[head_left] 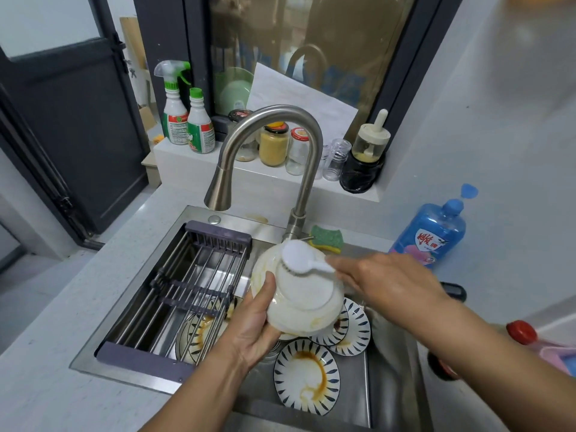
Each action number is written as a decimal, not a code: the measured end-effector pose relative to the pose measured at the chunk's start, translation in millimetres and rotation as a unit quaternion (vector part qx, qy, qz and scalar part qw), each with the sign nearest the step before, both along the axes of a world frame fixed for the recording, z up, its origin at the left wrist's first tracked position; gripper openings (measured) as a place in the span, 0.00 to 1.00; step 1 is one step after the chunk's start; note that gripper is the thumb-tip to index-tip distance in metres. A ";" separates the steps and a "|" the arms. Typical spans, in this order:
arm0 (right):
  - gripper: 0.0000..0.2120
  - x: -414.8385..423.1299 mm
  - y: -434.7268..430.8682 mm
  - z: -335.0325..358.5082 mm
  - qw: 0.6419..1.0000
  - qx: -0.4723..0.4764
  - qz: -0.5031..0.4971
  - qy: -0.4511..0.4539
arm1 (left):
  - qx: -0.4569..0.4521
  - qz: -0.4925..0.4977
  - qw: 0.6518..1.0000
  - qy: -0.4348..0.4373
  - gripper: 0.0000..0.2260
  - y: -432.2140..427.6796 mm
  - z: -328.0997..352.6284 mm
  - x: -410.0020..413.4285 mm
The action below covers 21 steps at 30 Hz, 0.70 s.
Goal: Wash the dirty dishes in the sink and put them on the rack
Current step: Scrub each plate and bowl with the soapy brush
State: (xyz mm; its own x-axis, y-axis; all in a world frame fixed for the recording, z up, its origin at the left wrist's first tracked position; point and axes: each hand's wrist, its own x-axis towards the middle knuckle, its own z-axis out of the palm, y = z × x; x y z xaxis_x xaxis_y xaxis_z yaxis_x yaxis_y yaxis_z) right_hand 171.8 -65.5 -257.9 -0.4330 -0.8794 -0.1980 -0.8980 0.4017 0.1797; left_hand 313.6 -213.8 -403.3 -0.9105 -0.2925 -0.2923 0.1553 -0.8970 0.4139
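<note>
Task at an early stage: the sink [389, 385] at lower centre holds stained patterned plates [307, 377], the rack [174, 275] at centre left bears no washed dish (one plate lies beneath it), and the left hand [252, 325] grips the soiled white bowl [299, 304] at frame centre while the right hand [383, 279] holds a brush [299, 255] against it.

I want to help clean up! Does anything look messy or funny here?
Brown sauce is smeared on the striped plates in the sink, but those are just waiting to be washed. The blue soap bottle has its cap flipped open, so it could spill if knocked. Nothing looks broken.
</note>
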 end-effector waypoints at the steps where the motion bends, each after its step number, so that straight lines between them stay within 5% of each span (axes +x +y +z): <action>1: 0.24 -5.4 2.0 3.4 1.000 0.000 -0.020 -0.010 | -0.004 0.010 1.000 0.004 0.44 -1.4 1.2 0.1; 3: 0.32 -8.0 12.0 8.9 0.999 0.023 -0.038 -0.025 | -0.006 0.025 1.000 0.004 0.44 -7.8 2.4 -0.1; 6: 0.21 5.9 14.0 9.0 0.997 0.037 -0.022 -0.067 | -0.017 0.024 1.000 -0.010 0.36 -11.2 5.0 -1.8; 21: 0.17 0.9 3.8 -14.5 0.994 -0.014 -0.072 -0.086 | -0.009 0.006 0.999 -0.048 0.24 8.8 0.0 -4.6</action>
